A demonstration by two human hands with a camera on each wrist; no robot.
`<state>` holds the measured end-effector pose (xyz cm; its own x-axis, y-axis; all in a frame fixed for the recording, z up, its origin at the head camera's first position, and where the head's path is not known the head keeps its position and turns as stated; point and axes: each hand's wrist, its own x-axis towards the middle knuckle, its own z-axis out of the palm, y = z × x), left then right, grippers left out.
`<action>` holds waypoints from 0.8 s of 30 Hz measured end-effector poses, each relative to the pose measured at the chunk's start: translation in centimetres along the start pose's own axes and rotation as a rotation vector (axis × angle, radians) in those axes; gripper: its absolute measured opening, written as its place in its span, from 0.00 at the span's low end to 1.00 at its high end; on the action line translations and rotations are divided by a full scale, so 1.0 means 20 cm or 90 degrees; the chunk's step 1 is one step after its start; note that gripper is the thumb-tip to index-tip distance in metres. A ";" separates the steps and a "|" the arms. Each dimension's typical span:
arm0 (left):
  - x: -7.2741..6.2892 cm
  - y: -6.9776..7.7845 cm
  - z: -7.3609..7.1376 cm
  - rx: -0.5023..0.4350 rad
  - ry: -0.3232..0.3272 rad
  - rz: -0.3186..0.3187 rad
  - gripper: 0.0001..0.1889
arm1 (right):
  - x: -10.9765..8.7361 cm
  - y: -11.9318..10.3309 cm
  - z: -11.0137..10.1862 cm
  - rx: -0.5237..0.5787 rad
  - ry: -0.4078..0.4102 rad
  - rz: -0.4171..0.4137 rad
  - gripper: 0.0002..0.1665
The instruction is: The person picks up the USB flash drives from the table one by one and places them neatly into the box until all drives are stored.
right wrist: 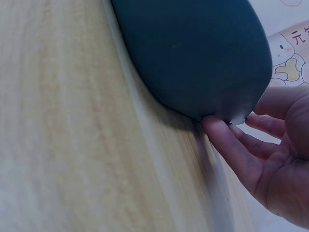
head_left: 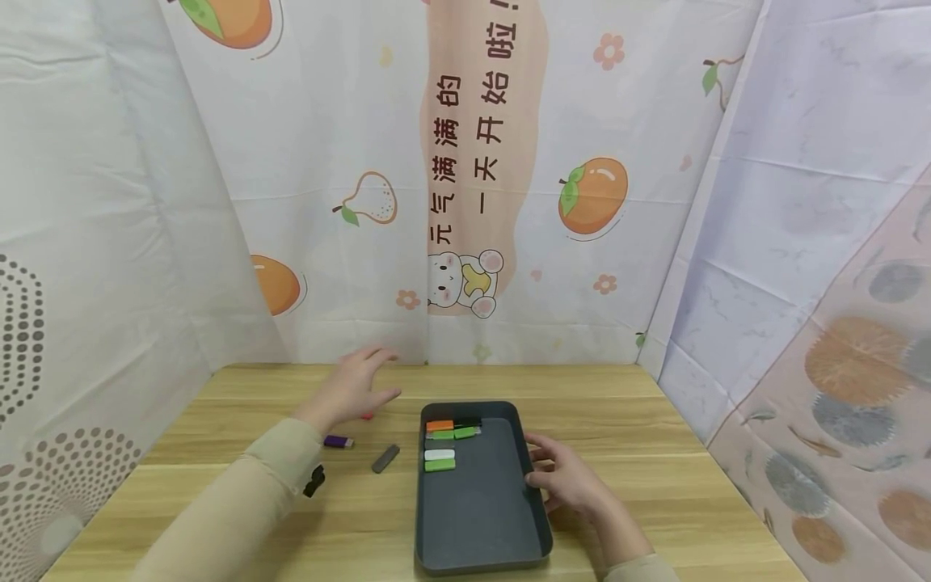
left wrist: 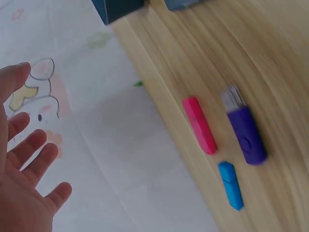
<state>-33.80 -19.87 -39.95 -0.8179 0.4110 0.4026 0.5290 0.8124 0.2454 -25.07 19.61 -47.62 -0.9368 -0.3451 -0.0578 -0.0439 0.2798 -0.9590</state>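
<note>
My left hand (head_left: 351, 386) is raised over the far left of the table, fingers spread and holding nothing. Near it lie a purple USB stick (left wrist: 247, 133) with a metal plug, a small pink stick (left wrist: 200, 125) and a small blue stick (left wrist: 231, 185); the blue one is hidden in the head view. A grey stick (head_left: 385, 458) lies between that hand and the dark grey tray (head_left: 483, 517). My right hand (head_left: 563, 473) grips the tray's right wall, fingertips against its outside. Inside the tray are an orange stick (head_left: 440, 425), a white stick (head_left: 440, 455) and several green ones.
The wooden table (head_left: 625, 420) meets a printed cloth curtain (head_left: 349, 267) at its back edge. More cloth hangs on the left and right sides. A small black object (head_left: 314, 482) shows beside my left sleeve.
</note>
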 end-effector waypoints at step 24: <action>-0.18 -0.33 -0.06 0.022 -0.005 -0.078 0.36 | 0.01 0.01 0.00 0.014 -0.002 0.001 0.44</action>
<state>-34.03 -27.18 -41.88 -0.8774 0.3112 0.3651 0.4175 0.8702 0.2617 -25.29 19.69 -47.83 -0.9360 -0.3471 -0.0593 -0.0354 0.2604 -0.9649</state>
